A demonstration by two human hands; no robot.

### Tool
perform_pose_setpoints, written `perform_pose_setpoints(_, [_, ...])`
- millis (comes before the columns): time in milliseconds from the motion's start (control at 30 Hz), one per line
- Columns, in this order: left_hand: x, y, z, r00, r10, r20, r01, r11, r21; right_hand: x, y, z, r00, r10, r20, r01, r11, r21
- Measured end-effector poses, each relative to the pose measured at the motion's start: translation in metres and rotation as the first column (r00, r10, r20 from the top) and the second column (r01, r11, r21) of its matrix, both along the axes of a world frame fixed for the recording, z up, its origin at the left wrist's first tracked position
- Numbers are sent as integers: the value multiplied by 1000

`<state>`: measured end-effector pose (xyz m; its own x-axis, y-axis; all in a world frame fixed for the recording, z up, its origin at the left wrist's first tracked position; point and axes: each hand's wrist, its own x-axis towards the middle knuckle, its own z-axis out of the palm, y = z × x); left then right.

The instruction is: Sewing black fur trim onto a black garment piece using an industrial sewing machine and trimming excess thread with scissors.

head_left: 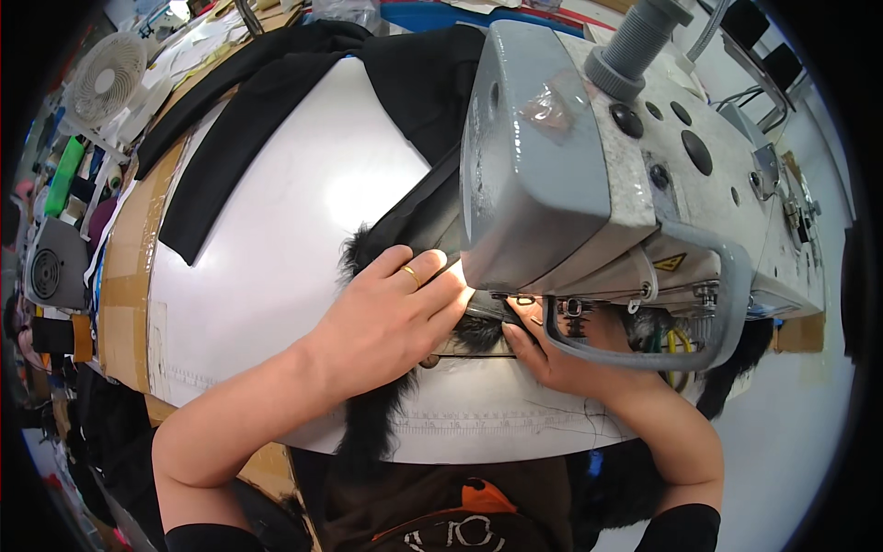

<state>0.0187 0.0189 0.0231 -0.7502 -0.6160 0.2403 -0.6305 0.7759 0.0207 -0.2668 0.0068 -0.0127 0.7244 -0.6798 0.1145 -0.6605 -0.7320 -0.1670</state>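
Black cloth (418, 219) with fur (372, 419) lies on the counter (267, 285), left of and beneath the sewing machine (538, 184). The left hand (395, 308) rests on it, fingers together; the right hand (566, 359), partly behind the guard (734, 294), touches it; I cannot tell whether either grips.

Yellow triangular warning sign (670, 263) with black edging, on underside of grey sewing machine (543, 175). Ruler scale (460, 422), small numerals, along white tabletop's (267, 304) near edge. Pale lettering (430, 539) on brown garment (363, 501), cut off below.
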Motion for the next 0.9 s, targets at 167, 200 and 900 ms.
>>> perform_pose_setpoints(167, [1, 0, -1, 1000, -16, 1, 16, 1000, 22, 0, -1, -3, 997, 41, -64, -52, 982, -182])
perform_pose_setpoints(200, [0, -1, -2, 1000, -15, 0, 15, 1000, -4, 0, -1, -4, 998, 25, -61, -35, 985, -168])
perform_pose_setpoints(900, [-1, -3, -6, 998, 61, -15, -61, 998, 18, 6, -9, 13, 995, 82, 52, -72, 983, -169])
